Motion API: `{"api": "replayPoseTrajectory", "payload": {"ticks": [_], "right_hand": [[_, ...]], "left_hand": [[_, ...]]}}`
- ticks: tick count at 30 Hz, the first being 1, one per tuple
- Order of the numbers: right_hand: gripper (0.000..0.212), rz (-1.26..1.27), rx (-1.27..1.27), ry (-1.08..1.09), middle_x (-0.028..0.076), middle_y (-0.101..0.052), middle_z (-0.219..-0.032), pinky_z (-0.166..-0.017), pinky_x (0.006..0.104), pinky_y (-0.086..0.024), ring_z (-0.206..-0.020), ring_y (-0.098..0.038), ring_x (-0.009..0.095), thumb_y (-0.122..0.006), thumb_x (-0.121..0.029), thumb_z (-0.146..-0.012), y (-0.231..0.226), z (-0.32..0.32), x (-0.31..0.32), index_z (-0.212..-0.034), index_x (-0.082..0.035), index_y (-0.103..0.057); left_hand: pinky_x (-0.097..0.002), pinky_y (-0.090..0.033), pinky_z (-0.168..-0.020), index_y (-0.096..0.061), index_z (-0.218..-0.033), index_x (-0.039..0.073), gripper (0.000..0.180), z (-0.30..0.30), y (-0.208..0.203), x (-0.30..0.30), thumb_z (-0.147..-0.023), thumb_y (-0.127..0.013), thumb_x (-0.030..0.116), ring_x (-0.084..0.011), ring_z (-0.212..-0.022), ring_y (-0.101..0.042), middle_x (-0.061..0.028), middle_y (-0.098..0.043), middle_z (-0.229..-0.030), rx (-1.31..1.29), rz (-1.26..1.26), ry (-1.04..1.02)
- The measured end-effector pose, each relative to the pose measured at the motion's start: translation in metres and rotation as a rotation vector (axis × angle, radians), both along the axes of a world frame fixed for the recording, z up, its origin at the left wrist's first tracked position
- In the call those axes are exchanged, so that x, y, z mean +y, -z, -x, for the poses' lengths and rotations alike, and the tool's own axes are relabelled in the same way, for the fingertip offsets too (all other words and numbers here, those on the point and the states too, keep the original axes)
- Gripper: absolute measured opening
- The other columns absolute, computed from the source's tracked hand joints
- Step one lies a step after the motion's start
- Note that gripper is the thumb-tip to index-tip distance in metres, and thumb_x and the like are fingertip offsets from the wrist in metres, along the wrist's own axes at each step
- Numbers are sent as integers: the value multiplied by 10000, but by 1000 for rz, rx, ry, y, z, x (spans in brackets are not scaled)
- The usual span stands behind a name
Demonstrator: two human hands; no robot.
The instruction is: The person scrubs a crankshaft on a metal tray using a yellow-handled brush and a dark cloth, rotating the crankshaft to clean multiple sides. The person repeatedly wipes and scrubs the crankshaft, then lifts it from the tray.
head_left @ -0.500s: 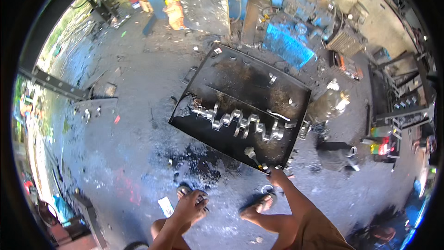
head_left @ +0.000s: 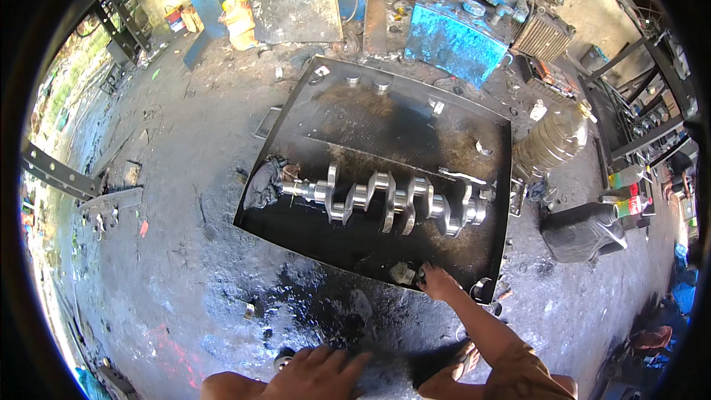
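Observation:
A shiny steel crankshaft [head_left: 385,200] lies lengthwise across a wide black metal tray [head_left: 415,126] on the floor. At the tray's near edge my right hand [head_left: 438,284] is closed round the handle of a brush [head_left: 402,274]. The pale bristle end sticks out to the left of my fingers, and the handle is mostly hidden. My left hand [head_left: 318,374] is held low over my knee, fingers apart, with nothing in it. A dark rag [head_left: 265,184] is bunched by the crankshaft's left end. Curved bearing shells [head_left: 481,289] lie near the tray's right corner.
A large clear plastic jug [head_left: 554,139] and a black jerrycan [head_left: 583,232] stand right of the tray. Behind it sits a blue machine tank [head_left: 455,41]. A metal rack fills the far right. Dark oil [head_left: 311,304] wets the floor in front of the tray.
My right hand has gone from the tray's edge to the brush and now grips it. My left hand has spread its fingers and is lower in view. The view has shifted closer to the tray.

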State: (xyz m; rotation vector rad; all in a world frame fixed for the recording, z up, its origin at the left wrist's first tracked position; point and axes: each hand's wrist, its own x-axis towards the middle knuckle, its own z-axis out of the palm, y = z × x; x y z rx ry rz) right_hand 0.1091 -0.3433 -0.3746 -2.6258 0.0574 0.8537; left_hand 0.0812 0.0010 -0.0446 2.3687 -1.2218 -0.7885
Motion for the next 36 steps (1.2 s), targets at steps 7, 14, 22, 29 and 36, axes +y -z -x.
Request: {"api": "replayPoseTrajectory", "payload": {"ticks": [7, 14, 22, 29, 36], "right_hand": [[562, 35, 88, -78, 285, -630, -1112, -971, 497, -497, -1115, -612, 437, -709, -371, -860, -5, -1, -4, -1284, -29, -570], [511, -111, -91, 0, 294, -646, -1081, -849, 519, -529, -1012, -649, 463, -736, -348, -857, -32, -44, 57, -1209, -14, -574], [467, -1348, 341, 491, 74, -674, -1110, -917, 296, -498, -1045, -635, 183, -696, -299, -942, -52, -94, 144, -1294, -14, -581], [383, -439, -448, 395, 194, -707, -976, -804, 420, -542, -913, -690, 337, -683, -410, -922, -26, -93, 182, -1086, -65, -657], [264, -347, -182, -84, 213, -684, -809, -708, 454, -558, -762, -691, 391, -655, -390, -941, -63, -149, 207, -1077, -166, -681]], "left_hand": [[-425, -472, -965, -537, -1321, 18, 591, 3, -5, -13, -789, -695, 220, -326, -1082, -582, -156, -616, -1140, 85, 50, -86], [-434, -464, -966, -502, -1352, 8, 603, 32, -2, 9, -837, -687, 261, -329, -1101, -577, -171, -605, -1145, 73, -88, -106], [-446, -449, -990, -501, -1372, 32, 578, 59, 17, 28, -876, -672, 278, -361, -1101, -564, -187, -592, -1187, 259, 137, -329], [-466, -459, -957, -500, -1370, 43, 591, 76, 16, 53, -848, -704, 230, -376, -1041, -577, -193, -602, -1131, 393, 411, -575], [-458, -465, -914, -510, -1358, 41, 567, 65, 25, 77, -845, -691, 199, -362, -1035, -580, -181, -606, -1129, 340, 383, -553]]}}
